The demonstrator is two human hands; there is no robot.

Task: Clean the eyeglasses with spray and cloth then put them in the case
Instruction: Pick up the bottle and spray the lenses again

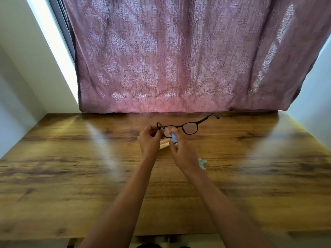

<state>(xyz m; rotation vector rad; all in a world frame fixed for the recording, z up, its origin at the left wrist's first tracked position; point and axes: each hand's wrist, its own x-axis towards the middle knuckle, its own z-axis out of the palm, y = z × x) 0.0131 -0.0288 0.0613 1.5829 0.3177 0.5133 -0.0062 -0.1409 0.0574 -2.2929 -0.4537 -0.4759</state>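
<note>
A wooden table (71, 176) stands before a pink curtain (179, 59). Above the table the left hand (149, 142) pinches the eyeglasses (189, 128) at their left end, and the frame runs long toward the right. The right hand (184, 153) grips the blue spray bottle (174, 137), just beside the lens nearest the left hand.

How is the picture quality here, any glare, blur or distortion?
Head view: wide-angle bending at the edges; pale glare streaks on the table, which smears toward the sides; backlit curtain; the eyeglasses in the left hand and spray bottle in the right hand look fairly sharp.
</note>
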